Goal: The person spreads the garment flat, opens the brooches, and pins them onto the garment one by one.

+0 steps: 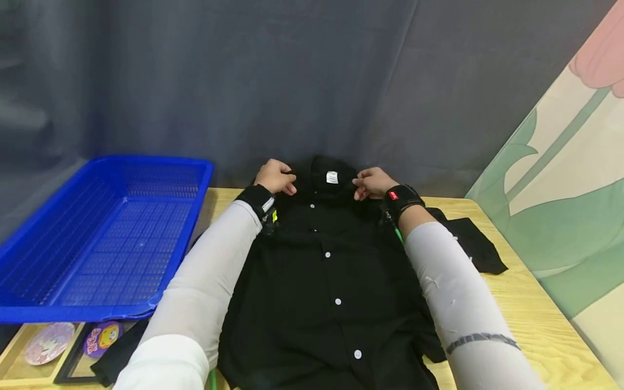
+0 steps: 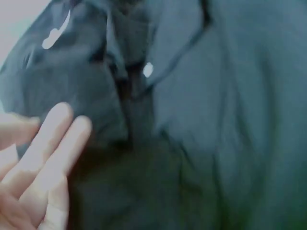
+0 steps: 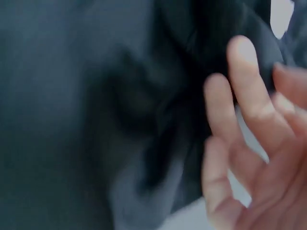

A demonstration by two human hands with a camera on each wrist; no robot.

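Head view: black shirt is lying buttoned, front up, on the wooden table, collar at 12 o'clock against the grey curtain. Left hand is sitting at the collar's 9 o'clock side, fingers curling onto the fabric; right hand is doing the same at the 3 o'clock side. Whether either is actually pinching cloth, cannot tell here. White label is showing inside the collar between the hands. Blue basket is sitting at 9 o'clock of the shirt, just beside it.

Left wrist view: blurry; fingers are lying fairly straight over dark fabric, nothing clasped.

Right wrist view: blurry too; fingers are spreading loosely against the shirt, not clenching anything visible.
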